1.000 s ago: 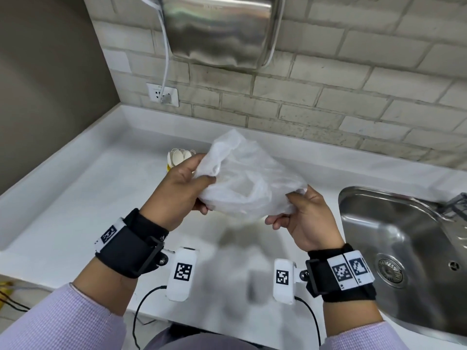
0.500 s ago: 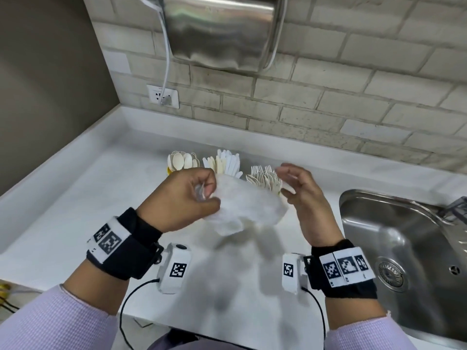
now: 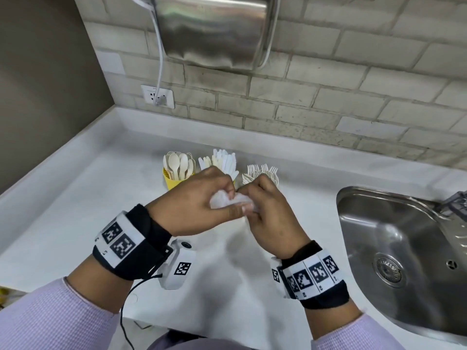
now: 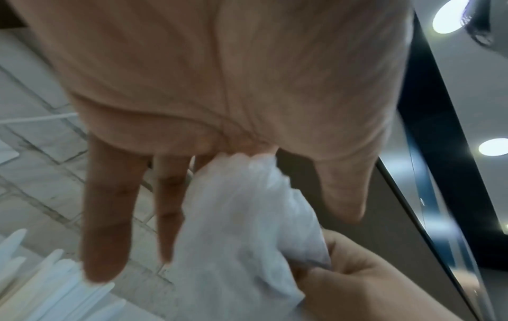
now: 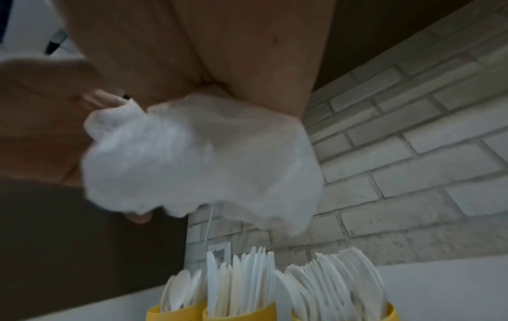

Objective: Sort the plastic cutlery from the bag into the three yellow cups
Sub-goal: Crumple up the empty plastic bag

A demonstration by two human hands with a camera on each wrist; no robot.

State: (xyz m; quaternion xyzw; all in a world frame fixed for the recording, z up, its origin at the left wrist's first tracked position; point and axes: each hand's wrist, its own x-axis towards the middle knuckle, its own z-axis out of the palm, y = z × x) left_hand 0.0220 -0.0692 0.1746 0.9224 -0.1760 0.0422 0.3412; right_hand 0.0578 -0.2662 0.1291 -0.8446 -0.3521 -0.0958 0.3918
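A crumpled white plastic bag (image 3: 227, 202) is squeezed into a small wad between both hands above the counter. My left hand (image 3: 222, 195) curls round its left side, and my right hand (image 3: 250, 198) pinches its right side. Close up, the bag (image 4: 241, 217) bulges out under my left palm, and the same bag (image 5: 203, 160) hangs below my right palm. Just behind the hands stand three yellow cups: one with spoons (image 3: 177, 165), one with knives (image 3: 225, 159), one with forks (image 3: 264, 173). The cup of spoons (image 5: 176, 310), cup of knives (image 5: 239, 310) and cup of forks (image 5: 341, 312) show their yellow rims.
A steel sink (image 3: 404, 248) is set into the white counter (image 3: 88, 203) at the right. On the brick wall hang a steel hand dryer (image 3: 214, 29) and a socket (image 3: 158, 96) with its cable plugged in. A dark wall closes off the left.
The bag, spread wide between both hands a second ago, was bunched into my left hand while the right let go. Now the right hand grips it again and the wad is much smaller.
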